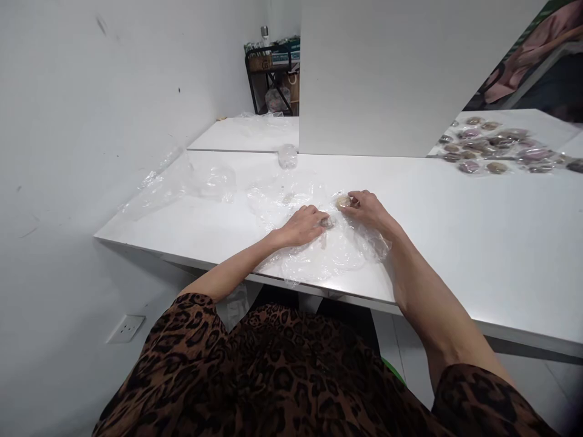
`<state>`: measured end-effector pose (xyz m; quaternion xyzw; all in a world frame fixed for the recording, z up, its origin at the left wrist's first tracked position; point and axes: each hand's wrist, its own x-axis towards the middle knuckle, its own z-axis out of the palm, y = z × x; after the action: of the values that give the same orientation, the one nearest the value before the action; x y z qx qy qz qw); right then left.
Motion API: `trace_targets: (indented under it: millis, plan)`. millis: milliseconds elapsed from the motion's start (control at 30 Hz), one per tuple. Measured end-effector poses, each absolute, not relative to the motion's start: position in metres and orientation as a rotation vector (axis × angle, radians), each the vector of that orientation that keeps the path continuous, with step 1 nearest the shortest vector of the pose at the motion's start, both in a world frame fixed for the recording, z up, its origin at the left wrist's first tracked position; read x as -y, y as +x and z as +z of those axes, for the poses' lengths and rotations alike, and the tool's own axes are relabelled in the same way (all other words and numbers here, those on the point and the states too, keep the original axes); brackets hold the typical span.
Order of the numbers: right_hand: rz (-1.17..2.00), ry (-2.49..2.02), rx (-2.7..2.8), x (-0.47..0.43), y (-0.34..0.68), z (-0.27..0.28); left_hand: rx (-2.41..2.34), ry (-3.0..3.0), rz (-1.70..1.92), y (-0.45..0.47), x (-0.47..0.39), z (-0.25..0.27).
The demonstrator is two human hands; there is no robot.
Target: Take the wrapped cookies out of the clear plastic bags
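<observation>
My left hand (303, 227) has its fingers closed on a small greyish lump (327, 222) over the clear plastic film (319, 261). Just to the right and a little farther away, my right hand (370, 210) pinches a pale yellowish round piece (343, 202) between thumb and fingers. Both pieces look like small stones, but their exact kind is too small to tell. Crumpled film spreads under and around both hands, and a fold of it lies beneath my right wrist.
More loose film (212, 182) lies on the left of the white table (478, 243). A small clear wad (287, 156) rests near a white upright panel (378, 73). Several plastic-wrapped round pieces (496, 167) cover the far right. A black rack (271, 70) stands behind.
</observation>
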<state>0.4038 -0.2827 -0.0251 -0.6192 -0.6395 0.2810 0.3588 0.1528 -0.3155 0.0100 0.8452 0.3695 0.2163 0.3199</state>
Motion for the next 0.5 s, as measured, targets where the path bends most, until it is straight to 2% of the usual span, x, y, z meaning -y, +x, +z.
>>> trace_targets:
  millis: [133,500]
  plan:
    - [0.678,-1.719,1.692,0.279,0.404,-0.024,-1.052,2.276,0.499,0.156,0.309,0.001]
    - [0.822,-1.564,1.609,0.290,0.384,-0.018,-1.087,2.306,0.626,0.164,0.313,-0.015]
